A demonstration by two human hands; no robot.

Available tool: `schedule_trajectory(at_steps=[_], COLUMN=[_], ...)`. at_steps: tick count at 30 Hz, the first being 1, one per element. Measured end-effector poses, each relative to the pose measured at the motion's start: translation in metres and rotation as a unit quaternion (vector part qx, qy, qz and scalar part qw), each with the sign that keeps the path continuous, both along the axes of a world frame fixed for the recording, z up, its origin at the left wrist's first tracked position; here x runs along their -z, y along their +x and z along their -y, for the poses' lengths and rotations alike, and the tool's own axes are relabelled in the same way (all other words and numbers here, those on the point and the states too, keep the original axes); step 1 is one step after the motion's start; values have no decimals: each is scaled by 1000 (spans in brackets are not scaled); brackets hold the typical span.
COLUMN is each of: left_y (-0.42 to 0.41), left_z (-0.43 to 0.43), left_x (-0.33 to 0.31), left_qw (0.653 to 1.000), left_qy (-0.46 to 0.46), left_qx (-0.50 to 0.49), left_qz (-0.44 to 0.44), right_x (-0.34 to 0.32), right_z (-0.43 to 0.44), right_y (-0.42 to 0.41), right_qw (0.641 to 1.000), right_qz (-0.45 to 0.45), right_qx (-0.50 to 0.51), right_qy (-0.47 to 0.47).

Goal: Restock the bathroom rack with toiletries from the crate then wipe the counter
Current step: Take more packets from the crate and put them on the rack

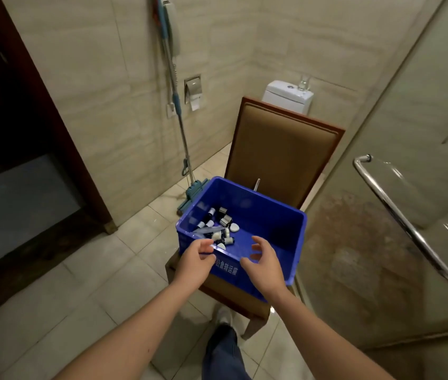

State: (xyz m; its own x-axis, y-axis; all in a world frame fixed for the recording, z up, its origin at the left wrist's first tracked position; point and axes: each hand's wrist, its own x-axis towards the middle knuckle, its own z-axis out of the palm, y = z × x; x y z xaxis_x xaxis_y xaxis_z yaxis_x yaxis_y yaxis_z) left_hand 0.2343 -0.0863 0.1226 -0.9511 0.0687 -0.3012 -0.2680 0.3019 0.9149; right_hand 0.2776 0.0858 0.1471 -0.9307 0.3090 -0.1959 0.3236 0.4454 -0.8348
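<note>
**Crate [272,229] on the chair [280,154]**

Small toiletries [221,227] lie heaped in the crate's left half. The left hand [198,259] curls at the crate's near rim; whether it actually grips, I cannot tell. The right hand [264,263] hovers beside it, fingers spread, empty. Left of the crate leans a mop [192,192], behind it a toilet [285,98], and to its right a glass door [381,242].

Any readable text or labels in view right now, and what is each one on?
"公象转运箱": white print on the front wall of the blue crate; the left hand may hide its start.
Small bottles in the crate: labels too small to read.
No other text shows.
</note>
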Motion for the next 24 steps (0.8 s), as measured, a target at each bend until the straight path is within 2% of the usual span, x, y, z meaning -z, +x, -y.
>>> schedule_trajectory(at_steps=[9,17,24], left_y=[-101,-156,-179], left_z=[-28,-41,-45], left_x=[30,54,77], left_qw=[997,987,978], left_qy=[-31,-90,-105], left_qx=[-15,-28,-29], left_qz=[64,128,175], right_x=[41,83,116], right_z=[-45,-76,-86], right_y=[-116,-184,-213], right_qw=[996,986,975], right_qz=[75,151,205], right_qx=[-27,-60,-67], right_qy=[-32,-46,-57])
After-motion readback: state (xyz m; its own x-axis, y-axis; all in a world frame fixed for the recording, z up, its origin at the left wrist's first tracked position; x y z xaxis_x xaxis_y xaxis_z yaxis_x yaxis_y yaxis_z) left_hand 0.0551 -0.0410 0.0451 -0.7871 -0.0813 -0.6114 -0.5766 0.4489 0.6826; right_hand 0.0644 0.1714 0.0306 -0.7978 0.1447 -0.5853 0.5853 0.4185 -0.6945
